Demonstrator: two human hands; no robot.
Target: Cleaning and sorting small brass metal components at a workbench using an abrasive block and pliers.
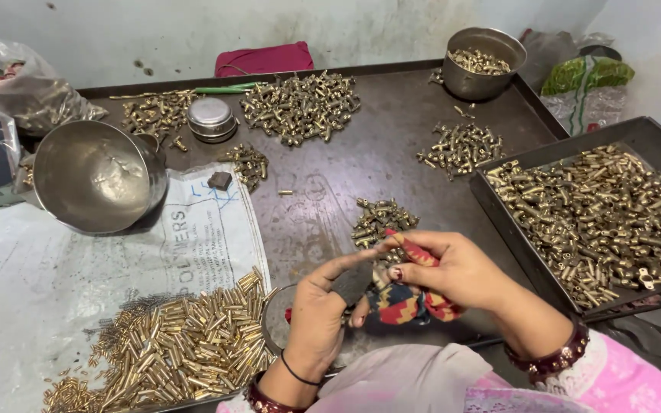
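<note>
Our metal table [392, 153] carries brass fittings [300, 103] in sorted heaps within reach. Our right hand [453, 271] pinches a patterned cloth [407, 302]; our left hand [323, 310] closes fingers on a dark pad [353, 281], steadying it.

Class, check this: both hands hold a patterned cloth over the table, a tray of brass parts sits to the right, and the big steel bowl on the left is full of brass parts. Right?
Not quite. The head view shows the steel bowl empty. The rest stands: both hands, left and right, hold the cloth, and the tray of brass parts sits right.
</note>
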